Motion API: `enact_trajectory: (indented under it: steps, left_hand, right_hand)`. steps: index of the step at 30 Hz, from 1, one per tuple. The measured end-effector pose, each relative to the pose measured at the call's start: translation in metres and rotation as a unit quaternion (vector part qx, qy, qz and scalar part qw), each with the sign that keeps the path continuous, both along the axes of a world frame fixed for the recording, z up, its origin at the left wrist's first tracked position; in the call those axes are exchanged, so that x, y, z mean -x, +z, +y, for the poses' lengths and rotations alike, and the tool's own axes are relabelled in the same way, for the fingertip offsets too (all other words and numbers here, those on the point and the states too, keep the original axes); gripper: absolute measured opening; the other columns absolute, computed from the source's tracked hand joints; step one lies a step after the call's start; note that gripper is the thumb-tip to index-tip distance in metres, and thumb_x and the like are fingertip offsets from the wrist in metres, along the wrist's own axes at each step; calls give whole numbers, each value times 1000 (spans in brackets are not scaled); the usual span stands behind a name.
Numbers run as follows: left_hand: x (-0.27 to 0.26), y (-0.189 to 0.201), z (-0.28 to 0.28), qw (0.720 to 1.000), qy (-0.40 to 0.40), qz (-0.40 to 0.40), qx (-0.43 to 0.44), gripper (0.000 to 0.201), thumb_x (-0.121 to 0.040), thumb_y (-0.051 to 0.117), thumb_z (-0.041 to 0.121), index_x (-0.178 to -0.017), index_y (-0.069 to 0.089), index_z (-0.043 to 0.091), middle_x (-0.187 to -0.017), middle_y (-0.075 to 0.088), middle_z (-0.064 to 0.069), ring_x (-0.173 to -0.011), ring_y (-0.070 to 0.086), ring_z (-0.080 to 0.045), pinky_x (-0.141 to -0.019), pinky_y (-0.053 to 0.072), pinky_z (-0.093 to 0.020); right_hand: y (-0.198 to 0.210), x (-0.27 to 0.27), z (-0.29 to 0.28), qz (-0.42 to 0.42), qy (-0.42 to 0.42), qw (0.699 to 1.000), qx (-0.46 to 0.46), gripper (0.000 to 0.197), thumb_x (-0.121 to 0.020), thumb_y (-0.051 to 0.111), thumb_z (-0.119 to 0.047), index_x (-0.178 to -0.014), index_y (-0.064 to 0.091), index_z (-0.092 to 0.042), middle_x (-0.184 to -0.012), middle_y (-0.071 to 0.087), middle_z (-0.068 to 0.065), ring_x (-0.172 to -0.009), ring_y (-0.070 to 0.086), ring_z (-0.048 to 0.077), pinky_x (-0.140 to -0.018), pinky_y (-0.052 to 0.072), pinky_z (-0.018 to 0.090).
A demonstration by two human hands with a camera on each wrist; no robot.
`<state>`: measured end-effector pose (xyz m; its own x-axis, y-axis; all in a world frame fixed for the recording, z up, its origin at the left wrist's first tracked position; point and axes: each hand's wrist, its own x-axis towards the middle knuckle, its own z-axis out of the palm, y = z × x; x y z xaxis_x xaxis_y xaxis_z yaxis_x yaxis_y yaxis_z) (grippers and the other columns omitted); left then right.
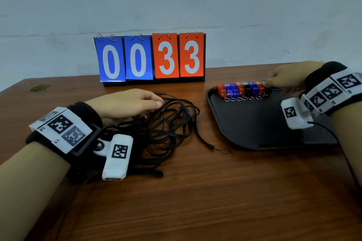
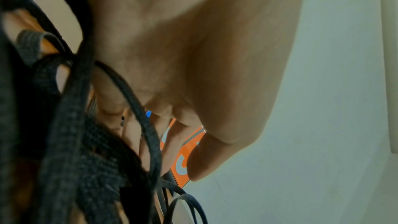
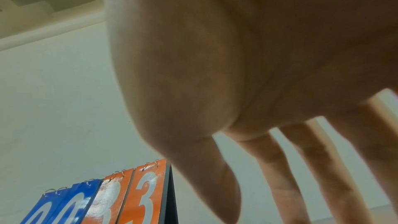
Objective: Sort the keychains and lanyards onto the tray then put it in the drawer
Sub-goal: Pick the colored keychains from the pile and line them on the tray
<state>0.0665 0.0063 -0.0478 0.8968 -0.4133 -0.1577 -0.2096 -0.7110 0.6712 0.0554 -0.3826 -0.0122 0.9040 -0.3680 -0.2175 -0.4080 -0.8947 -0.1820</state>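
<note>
While the left hand (image 1: 127, 103) lies palm-down on the tangle of black lanyards (image 1: 168, 123) left of centre in the head view, its fingers are extended over the cords; the left wrist view shows cords (image 2: 146, 125) crossing the palm and fingers, but whether any cord is gripped cannot be told. At the right edge of the head view, the right hand (image 1: 290, 76) reaches over the far rim of the black tray (image 1: 254, 123), fingertips at the right end of the keychain row. In the right wrist view its fingers (image 3: 284, 168) hang straight and spread, holding nothing. Red, blue and black keychains (image 1: 242, 90) lie side by side along the tray's far edge, rings toward the viewer. Both tray and lanyards rest on the wooden table (image 1: 195, 191). A flip scoreboard (image 1: 150, 57) reading 0033 stands upper centre, against the wall.
</note>
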Motion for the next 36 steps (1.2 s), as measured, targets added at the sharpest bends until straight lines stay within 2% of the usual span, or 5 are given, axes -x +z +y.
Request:
enact_trajectory:
  steps: [5, 10, 19, 31, 36]
  left_hand:
    - [-1, -3, 0, 999, 20, 18, 39, 24, -103, 55, 30, -109, 78, 26, -114, 74, -5, -118, 64, -31, -90, 51, -33]
    - [-3, -2, 2, 999, 31, 11, 16, 24, -103, 55, 34, -111, 78, 29, -115, 73, -13, -109, 68, -27, -95, 54, -34]
    - [-1, -2, -1, 997, -3, 8, -76, 38, -102, 54, 46, -139, 60, 39, -145, 57, 12, -130, 52, -10, -120, 32, -37]
    - [1, -1, -4, 999, 12, 5, -43, 35, -102, 55, 41, -134, 66, 32, -137, 62, 10, -127, 54, -11, -109, 33, -29]
    - [0, 1, -2, 996, 59, -57, 20, 25, -103, 55, 34, -117, 75, 32, -120, 70, 12, -113, 64, -15, -101, 53, -35]
  right_hand:
    - [5, 5, 6, -8, 16, 998, 68, 44, -102, 48, -43, -95, 62, -2, -74, 61, 10, -53, 49, 18, -49, 34, 25]
    - [7, 7, 11, -20, 27, 998, 56, 53, -101, 46, -45, -119, 64, 1, -110, 71, 23, -79, 58, 26, -61, 41, 26]
    - [4, 1, 15, 19, 57, 996, 68, 54, -101, 44, -47, -120, 64, -1, -83, 63, 15, -64, 53, 26, -50, 39, 22]
    - [2, -1, 16, 3, 53, 997, 59, 48, -101, 46, -45, -119, 63, -3, -101, 72, 19, -67, 56, 27, -53, 43, 25]
    - [3, -1, 16, 7, 58, 996, 67, 53, -99, 47, -48, -117, 66, -3, -105, 74, 24, -66, 56, 26, -55, 43, 25]
